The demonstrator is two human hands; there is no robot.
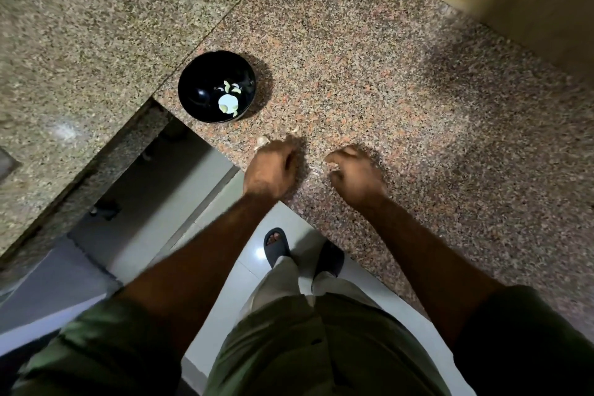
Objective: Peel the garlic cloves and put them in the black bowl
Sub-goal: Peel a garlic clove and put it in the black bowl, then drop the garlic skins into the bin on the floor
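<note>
Head view: both hands, left (271, 167) and right (355, 175), are curled over the worktop (401, 90); any grip is blurred, cannot tell. Peeled garlic cloves (229, 96) are seen inside the black bowl (199, 87), near the left hand.

we see a counter (369, 74) of speckled granite in pink, brown and black, smooth with a dull sheen. the black bowl (199, 80) looks glossy, catching small highlights. the floor (254, 254) is pale, shiny tile. the sandal (276, 246) looks like matt dark rubber; the shirt (289, 347) is soft olive cloth.
</note>
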